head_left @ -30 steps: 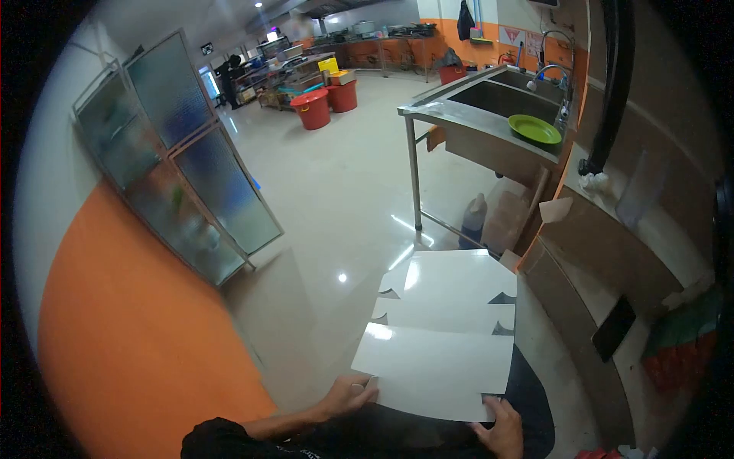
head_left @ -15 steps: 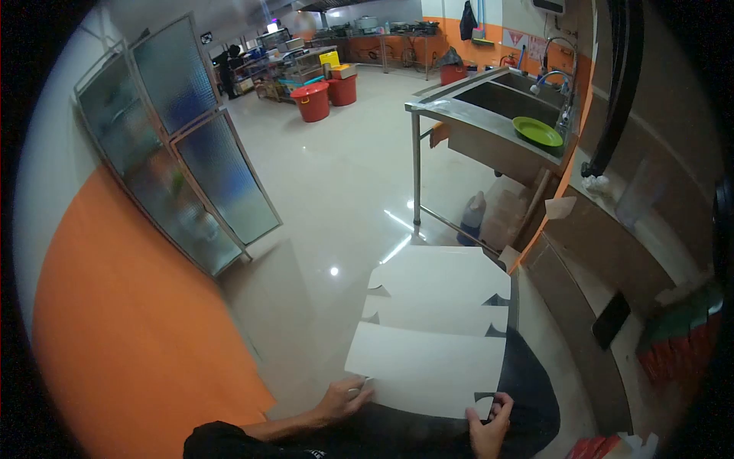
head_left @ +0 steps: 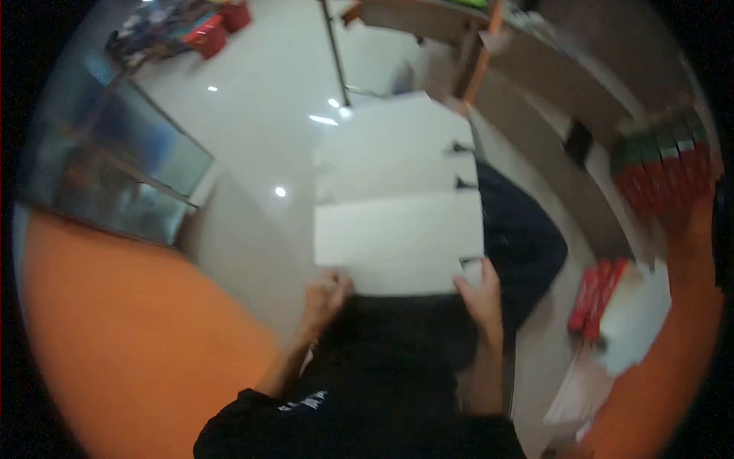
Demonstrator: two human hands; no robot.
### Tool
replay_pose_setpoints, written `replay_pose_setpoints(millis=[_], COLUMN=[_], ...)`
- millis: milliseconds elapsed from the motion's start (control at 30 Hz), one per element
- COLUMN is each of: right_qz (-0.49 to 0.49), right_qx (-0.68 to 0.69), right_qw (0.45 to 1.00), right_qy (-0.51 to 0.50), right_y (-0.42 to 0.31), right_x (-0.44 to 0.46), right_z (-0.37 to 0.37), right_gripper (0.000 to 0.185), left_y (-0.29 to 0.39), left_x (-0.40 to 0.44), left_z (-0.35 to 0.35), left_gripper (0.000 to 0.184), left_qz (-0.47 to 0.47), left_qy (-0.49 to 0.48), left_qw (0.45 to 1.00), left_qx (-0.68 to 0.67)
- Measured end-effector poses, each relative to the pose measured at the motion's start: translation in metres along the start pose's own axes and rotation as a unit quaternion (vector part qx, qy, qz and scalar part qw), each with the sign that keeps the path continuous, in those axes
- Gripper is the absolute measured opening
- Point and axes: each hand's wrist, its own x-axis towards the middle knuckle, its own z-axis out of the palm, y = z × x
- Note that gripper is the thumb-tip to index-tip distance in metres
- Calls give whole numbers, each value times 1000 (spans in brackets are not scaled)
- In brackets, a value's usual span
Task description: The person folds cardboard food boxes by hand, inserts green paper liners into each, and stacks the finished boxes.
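Note:
A flat white cardboard box blank [head_left: 397, 229] with crease lines and notched edges lies across the person's lap, its tapered end pointing away. At its near left corner, my left hand [head_left: 326, 298] is closed with the fingers curled on the edge. My right hand [head_left: 482, 297] pinches a small flap at the near right corner, thumb on the inner side. Motion blur softens both hands, and the left fingertips are partly hidden. Dark trousers [head_left: 524, 237] show under and beside the cardboard.
On the right, a ledge holds a dark phone [head_left: 578, 142] and a row of red and green boxes [head_left: 661, 168]. Red packs [head_left: 596, 298] and white sheets [head_left: 634, 317] lie lower right. An orange wall [head_left: 138, 321] and glass panels [head_left: 115, 161] stand left; red buckets [head_left: 206, 38] are far off.
The view has tilted downward, so the cardboard and both hands appear higher and more of the lap shows. Both hands stay at the near corners of the cardboard.

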Motion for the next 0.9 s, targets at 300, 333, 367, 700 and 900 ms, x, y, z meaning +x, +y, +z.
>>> replay_pose_setpoints(millis=[300,333,367,700,900], right_qz=[-6,-8,4,5,27], right_qx=[-27,-31,-44,-103,-148], right_qw=[998,998,997,982,969], right_qy=[53,61,64,158,197], right_y=[-49,-50,-51,-42,-33], right_x=[-48,-55,-71,-79,-61], right_z=[17,21,25,34,50], right_gripper=[29,29,29,29,28], left_y=[-8,-9,-11,-14,-21], left_x=[11,10,6,23,35], left_z=[-49,-54,-59,-47,-38], left_gripper=[16,16,16,18,20], left_qz=[121,106,90,135,183], left_qy=[7,-16,-37,-37,-3], left_qw=[992,994,995,986,981], left_qx=[-13,-14,-17,-90,-57])
